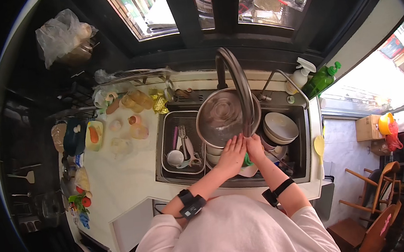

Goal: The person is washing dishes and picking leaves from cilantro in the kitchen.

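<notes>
A round metal basin (209,125) sits across the sink with rippling water in it. The tall arched faucet (247,104) hangs over its right side. My left hand (234,155) lies flat, palm down, fingers extended by the basin's front rim; whether it touches the rim is unclear. Curled at the faucet's spout end is my right hand (255,148); its grip there is hidden. Between my wrists a green item (247,160) shows partly. Stacked bowls (281,126) stand in the sink to the right, and more bowls sit partly hidden beneath the basin.
On the left, a wire drain basket (163,129) holds a peeler, a grater-like tool and a small white cup. A green bottle (322,79) and a white spray bottle (298,76) stand back right. A yellow spoon (319,146) lies on the right edge. Tomatoes (86,201) rest far left.
</notes>
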`<state>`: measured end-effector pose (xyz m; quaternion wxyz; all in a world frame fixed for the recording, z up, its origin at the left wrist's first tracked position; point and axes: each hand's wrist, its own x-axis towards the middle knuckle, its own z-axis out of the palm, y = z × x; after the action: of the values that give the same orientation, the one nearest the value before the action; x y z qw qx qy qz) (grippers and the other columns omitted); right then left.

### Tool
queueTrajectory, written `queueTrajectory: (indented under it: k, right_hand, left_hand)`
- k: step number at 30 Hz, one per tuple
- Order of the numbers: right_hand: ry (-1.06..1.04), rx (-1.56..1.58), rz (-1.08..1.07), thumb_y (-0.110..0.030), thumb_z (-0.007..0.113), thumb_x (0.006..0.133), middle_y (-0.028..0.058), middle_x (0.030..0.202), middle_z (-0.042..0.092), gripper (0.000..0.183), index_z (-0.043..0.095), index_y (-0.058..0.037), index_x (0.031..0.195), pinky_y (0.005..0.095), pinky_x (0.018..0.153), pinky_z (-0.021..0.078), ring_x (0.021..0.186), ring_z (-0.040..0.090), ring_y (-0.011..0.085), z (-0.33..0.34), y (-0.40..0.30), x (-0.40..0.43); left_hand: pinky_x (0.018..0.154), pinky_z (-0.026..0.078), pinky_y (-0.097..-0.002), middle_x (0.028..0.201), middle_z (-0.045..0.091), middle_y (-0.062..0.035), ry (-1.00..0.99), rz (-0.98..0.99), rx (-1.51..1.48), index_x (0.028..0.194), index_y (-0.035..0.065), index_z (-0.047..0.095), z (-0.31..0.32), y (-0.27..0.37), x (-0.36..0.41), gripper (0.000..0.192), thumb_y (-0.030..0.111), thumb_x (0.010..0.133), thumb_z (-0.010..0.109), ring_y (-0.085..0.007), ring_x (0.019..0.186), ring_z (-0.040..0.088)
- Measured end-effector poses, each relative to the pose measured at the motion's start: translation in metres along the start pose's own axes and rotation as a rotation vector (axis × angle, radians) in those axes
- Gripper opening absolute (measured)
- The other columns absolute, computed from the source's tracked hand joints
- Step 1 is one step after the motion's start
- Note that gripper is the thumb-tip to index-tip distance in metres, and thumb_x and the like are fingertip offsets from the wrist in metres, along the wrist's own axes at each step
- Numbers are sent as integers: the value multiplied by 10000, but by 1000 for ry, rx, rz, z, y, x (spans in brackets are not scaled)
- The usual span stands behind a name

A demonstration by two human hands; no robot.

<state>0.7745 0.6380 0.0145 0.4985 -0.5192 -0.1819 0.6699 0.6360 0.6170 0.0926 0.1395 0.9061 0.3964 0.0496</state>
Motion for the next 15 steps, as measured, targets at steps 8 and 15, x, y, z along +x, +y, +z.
queueTrajectory:
  k: [8, 15]
  right_hand:
    - [186, -441, -290, -163, 529, 920, 68, 822, 655, 212, 596, 37, 945, 261, 603, 495, 713, 601, 94, -23, -45, -42]
    - [296, -797, -471, -192, 555, 860, 160, 529, 547, 242, 562, 47, 826, 355, 479, 436, 475, 578, 252, -11, -47, -45]
  left_hand:
    - [1101, 148, -487, 1361, 405, -189, 58, -93, 115, 1282, -24, 426, 29, -35, 12, 544, 167, 780, 505, -352, 1284, 352]
    - [1068, 264, -460, 1411, 311, -224, 5, -68, -464, 1336, -27, 329, 33, 14, 31, 563, 74, 807, 491, -392, 1293, 318]
